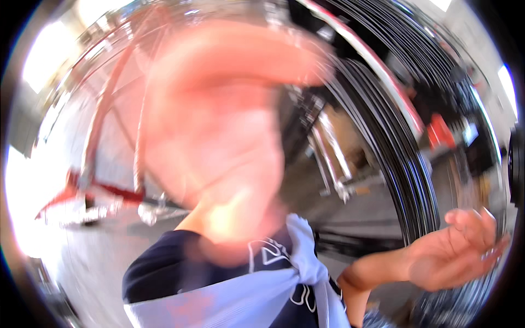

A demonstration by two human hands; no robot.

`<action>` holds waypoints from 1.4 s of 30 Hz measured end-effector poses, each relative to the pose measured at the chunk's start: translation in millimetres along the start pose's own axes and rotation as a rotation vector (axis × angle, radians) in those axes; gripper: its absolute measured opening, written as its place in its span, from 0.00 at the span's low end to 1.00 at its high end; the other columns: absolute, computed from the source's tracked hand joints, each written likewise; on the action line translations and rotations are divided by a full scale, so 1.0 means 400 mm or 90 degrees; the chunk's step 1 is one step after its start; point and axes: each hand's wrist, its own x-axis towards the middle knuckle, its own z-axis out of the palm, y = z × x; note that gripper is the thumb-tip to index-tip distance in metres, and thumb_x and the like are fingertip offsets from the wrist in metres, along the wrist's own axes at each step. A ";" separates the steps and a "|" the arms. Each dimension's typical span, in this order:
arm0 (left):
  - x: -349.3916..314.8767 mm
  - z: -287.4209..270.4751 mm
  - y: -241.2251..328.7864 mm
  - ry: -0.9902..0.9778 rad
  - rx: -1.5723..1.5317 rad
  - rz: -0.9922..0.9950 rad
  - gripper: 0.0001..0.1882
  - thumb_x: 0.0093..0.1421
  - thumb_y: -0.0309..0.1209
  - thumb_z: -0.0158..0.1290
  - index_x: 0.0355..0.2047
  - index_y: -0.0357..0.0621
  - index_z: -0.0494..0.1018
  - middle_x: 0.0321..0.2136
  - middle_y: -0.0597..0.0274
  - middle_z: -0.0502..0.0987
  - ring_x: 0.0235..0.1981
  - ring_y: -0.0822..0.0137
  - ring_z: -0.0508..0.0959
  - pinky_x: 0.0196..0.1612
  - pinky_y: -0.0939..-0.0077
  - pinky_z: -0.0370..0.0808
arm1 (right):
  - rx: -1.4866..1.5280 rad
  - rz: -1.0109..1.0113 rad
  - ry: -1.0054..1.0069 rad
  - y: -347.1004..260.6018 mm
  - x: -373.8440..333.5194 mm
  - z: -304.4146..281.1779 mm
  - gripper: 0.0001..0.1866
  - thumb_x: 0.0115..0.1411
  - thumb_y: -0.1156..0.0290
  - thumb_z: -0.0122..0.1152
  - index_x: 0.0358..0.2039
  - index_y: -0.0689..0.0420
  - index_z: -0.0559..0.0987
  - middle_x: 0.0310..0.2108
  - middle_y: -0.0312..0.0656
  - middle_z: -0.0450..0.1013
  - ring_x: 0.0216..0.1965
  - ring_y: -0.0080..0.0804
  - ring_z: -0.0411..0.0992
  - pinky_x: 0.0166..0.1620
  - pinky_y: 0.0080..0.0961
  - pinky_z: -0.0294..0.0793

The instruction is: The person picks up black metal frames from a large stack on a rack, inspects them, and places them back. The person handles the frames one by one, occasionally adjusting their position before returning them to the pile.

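My left hand (219, 131) is raised very close to the camera and fills the middle of the head view. Motion smears it, so its fingers and anything in them cannot be made out. Out at the lower right is my right hand (456, 252), its palm turned upward and its fingers loosely bent and apart, with nothing seen in it. It is nearest to a bundle of long dark rods or tubes (402, 180). A pale blue cloth (235, 298) is knotted across my dark shirt (158, 268).
More dark rods (383, 27) run along the upper right, beside a red and white bar (377, 63). A red-painted metal frame (104, 109) stands on the left over the grey floor (98, 262). Behind the rods, a small red object (439, 131) shows.
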 end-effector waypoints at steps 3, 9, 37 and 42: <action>-0.049 0.073 -0.097 -0.157 0.057 -0.246 0.13 0.56 0.34 0.51 0.38 0.38 0.72 0.35 0.55 0.72 0.40 0.65 0.71 0.45 0.69 0.67 | -0.052 0.319 -0.110 0.144 -0.070 0.055 0.16 0.63 0.68 0.44 0.46 0.66 0.70 0.37 0.45 0.71 0.31 0.26 0.68 0.34 0.20 0.68; -0.442 -0.004 -0.218 -0.294 0.029 -0.604 0.08 0.57 0.21 0.44 0.36 0.36 0.71 0.30 0.60 0.74 0.34 0.68 0.74 0.39 0.75 0.71 | -0.383 0.310 -0.476 0.466 -0.326 0.101 0.23 0.59 0.69 0.48 0.56 0.57 0.63 0.58 0.52 0.56 0.60 0.45 0.54 0.61 0.48 0.47; -0.295 -0.805 -0.600 -0.188 0.121 -0.799 0.10 0.58 0.19 0.42 0.38 0.34 0.71 0.31 0.59 0.76 0.35 0.70 0.75 0.41 0.78 0.71 | -0.811 0.343 -0.003 0.565 -0.491 0.424 0.22 0.51 0.82 0.47 0.49 0.60 0.69 0.54 0.54 0.62 0.57 0.49 0.57 0.60 0.40 0.52; -0.268 -0.910 -0.628 -0.101 0.121 -0.827 0.10 0.57 0.19 0.41 0.36 0.33 0.71 0.31 0.59 0.76 0.35 0.70 0.75 0.42 0.78 0.71 | -0.626 0.460 -0.047 0.547 -0.555 0.624 0.24 0.50 0.83 0.47 0.51 0.60 0.68 0.58 0.57 0.55 0.60 0.50 0.53 0.60 0.37 0.51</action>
